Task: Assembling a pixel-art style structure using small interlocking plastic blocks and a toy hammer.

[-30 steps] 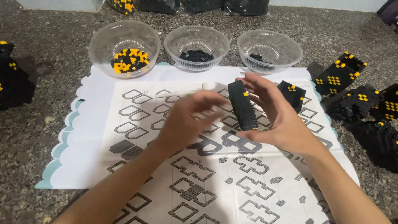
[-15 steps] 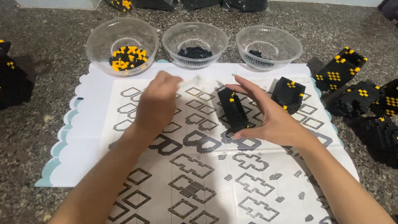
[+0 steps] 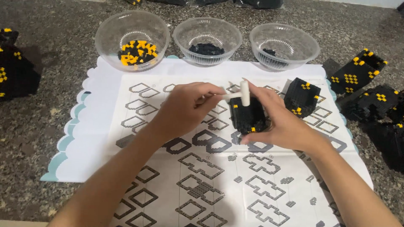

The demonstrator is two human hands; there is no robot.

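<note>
Both hands are kept apart over the printed instruction sheet (image 3: 202, 176). A small white hammer-shaped tool (image 3: 240, 95) is pinched in the left hand (image 3: 185, 108), its head set on top of a black brick block (image 3: 248, 117). That block, dotted with yellow studs, is clamped upright on the sheet by the right hand (image 3: 282, 126). A second black block (image 3: 302, 96) is seen just beside it. Three clear bowls (image 3: 208, 40) are lined up beyond the sheet.
</note>
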